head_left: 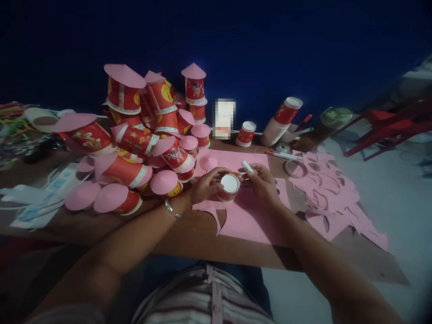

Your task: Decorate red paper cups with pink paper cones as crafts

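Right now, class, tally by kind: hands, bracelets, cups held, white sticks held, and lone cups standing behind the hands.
Left hand and right hand: 2
Bracelet: 1
Held cup: 1
White stick: 1
Lone standing cup: 1
Total: 6

No word or number can be read with certainty here. A round yellow emblem (166, 93) is carried by a stacked red cup (155, 101), its strokes too blurred to be deciphered. A gold star and small marks are shown on a tipped cup (137, 139), again unreadable. Blue print is spread across a white slab (45, 195) at the left, illegible too. On the held cup (228, 197), no lettering can be made out. The pale panel (225, 112) is masked by coarse blocks.
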`<state>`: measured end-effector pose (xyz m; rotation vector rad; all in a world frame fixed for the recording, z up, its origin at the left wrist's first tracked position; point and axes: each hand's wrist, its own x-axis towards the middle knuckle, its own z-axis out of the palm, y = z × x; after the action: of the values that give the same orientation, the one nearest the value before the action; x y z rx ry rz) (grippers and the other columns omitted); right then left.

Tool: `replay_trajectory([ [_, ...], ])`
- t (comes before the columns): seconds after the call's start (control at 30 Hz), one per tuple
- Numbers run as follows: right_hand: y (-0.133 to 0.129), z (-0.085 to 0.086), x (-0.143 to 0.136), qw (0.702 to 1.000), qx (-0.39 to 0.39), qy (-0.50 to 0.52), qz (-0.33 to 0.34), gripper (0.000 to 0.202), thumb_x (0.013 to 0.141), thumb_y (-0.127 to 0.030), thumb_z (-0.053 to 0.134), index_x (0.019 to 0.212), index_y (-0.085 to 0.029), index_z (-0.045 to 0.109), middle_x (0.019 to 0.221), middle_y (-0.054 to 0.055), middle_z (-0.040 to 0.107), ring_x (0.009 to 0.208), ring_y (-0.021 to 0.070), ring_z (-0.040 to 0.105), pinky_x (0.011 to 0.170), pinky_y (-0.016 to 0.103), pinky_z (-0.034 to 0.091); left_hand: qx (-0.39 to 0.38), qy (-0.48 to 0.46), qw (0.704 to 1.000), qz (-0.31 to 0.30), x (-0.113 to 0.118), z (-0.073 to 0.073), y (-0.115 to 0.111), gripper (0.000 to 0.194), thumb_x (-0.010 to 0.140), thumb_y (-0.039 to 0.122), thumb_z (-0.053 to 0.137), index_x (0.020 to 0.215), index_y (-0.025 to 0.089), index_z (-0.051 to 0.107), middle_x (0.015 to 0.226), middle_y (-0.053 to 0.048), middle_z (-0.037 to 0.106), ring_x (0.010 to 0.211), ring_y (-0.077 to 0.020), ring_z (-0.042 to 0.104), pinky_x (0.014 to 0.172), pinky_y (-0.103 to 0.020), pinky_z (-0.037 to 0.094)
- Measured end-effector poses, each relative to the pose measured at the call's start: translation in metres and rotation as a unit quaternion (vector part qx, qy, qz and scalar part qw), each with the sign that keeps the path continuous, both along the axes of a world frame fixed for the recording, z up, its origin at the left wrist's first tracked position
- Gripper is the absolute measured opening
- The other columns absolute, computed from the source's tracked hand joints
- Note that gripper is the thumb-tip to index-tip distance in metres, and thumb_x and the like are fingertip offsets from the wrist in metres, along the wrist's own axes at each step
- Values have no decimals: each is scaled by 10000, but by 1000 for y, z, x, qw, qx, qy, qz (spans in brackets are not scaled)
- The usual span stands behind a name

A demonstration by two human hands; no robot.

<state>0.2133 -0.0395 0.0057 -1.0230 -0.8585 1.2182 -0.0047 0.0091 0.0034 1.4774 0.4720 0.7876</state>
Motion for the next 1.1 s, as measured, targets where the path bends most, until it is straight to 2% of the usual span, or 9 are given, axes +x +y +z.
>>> replay_trajectory([
  [0.1,5,1,-1,1000,-9,-22,-1,335,752,-429,838,975,-253,662,938,18,760,675,129,633,625,263,526,-48,-24,998,46,0,-2,3,555,948,634,526,1221,164,639,1292,-167,676,1185,-290,653,1014,-430,510],
  [0.17,9,1,0,998,-14,-55,-10,327,771,-451,821,974,-242,672,870,5,743,645,116,603,599,247,502,-58,-17,995,84,2,-4,4,561,970,645,466,1175,157,654,1210,-152,710,1133,-271,674,986,-413,523],
  [0.27,16,2,4,996,-17,-90,-21,337,791,-493,787,965,-227,673,829,-4,714,621,105,574,588,246,492,-22,0,991,132,4,-8,5,469,986,579,482,1107,163,661,1137,-121,722,1085,-233,676,947,-369,534],
  [0.5,26,0,10,997,-2,-74,-18,398,752,-484,804,1006,-214,658,920,7,704,638,87,579,594,233,502,69,67,977,193,8,-18,7,201,937,322,582,1060,172,635,1045,-81,726,979,-181,689,883,-325,544],
  [0.67,22,-5,11,995,6,-84,-44,348,807,-500,759,996,-215,697,814,-8,669,611,94,551,568,235,476,137,89,964,209,9,-12,3,208,902,286,623,1075,172,623,1066,-84,715,931,-167,689,842,-320,553],
  [0.8,18,-4,10,997,16,-64,-36,344,814,-482,753,1043,-225,736,729,-35,604,593,94,520,563,238,462,167,95,956,222,8,-12,5,208,893,246,615,1085,171,638,1108,-91,699,908,-157,680,838,-318,558],
  [0.93,17,0,10,999,17,-45,4,377,802,-475,757,1096,-242,728,847,-3,669,669,121,581,612,264,509,107,81,966,219,8,-16,11,279,874,247,652,1139,162,633,1129,-99,694,902,-146,679,836,-305,567],
  [1.1,17,1,10,998,35,-39,27,304,754,-445,821,932,-222,715,866,26,743,673,122,596,634,261,514,61,74,977,192,12,-12,16,372,848,280,689,1189,144,629,1133,-117,694,873,-134,681,787,-277,569],
])
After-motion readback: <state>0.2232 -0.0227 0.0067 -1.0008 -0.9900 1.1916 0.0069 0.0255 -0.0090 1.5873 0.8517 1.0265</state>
